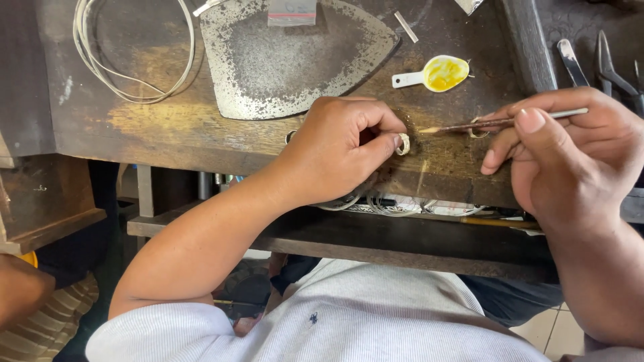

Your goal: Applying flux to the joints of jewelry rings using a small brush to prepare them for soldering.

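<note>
My left hand (339,151) pinches a small pale metal ring (402,144) against the worn wooden bench (174,127), holding it upright between thumb and forefinger. My right hand (570,154) grips a thin brush (496,123) like a pen. The brush's tip points left and stops just short of the ring. A second small ring (477,132) lies on the bench under the brush, next to my right fingers. A white spoon with yellow paste (437,74) rests just beyond both hands.
A flat, speckled iron-shaped metal plate (288,60) lies at the back centre. Coiled white wire (134,50) sits at the back left. Pliers and tweezers (604,64) lie at the back right. More wire loops hang on the shelf (402,241) under the bench edge.
</note>
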